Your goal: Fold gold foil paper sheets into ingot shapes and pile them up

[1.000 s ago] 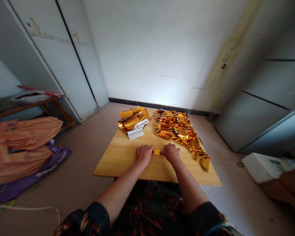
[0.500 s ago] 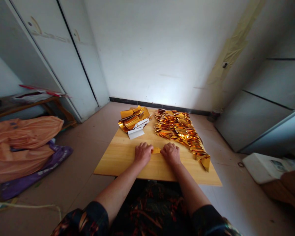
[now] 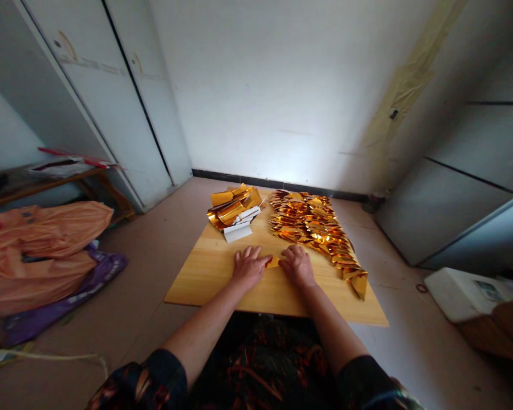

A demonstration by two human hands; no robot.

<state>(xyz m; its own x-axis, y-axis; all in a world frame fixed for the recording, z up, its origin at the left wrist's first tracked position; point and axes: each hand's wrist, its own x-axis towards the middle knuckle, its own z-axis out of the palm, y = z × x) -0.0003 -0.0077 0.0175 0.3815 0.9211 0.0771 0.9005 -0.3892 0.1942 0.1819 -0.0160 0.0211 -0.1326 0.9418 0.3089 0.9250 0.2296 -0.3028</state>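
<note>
A small piece of gold foil paper lies on the wooden board between my two hands. My left hand has its thumb at the paper's left end, with the other fingers bent and a little apart. At the right end, my right hand closes its fingers on the paper, partly covering it. Beyond my left hand is a loose heap of gold foil sheets with white backs. Rows of folded gold foil pieces overlap along the board's right side.
A white wall stands behind the board. Grey cabinets rise at the left and a grey fridge-like unit at the right. Orange plastic sheeting and a purple bag lie left; a white box sits right.
My left hand's fingers have spread slightly and its thumb has moved along the gold paper. My right hand stays at the other end. The view has shifted slightly.
</note>
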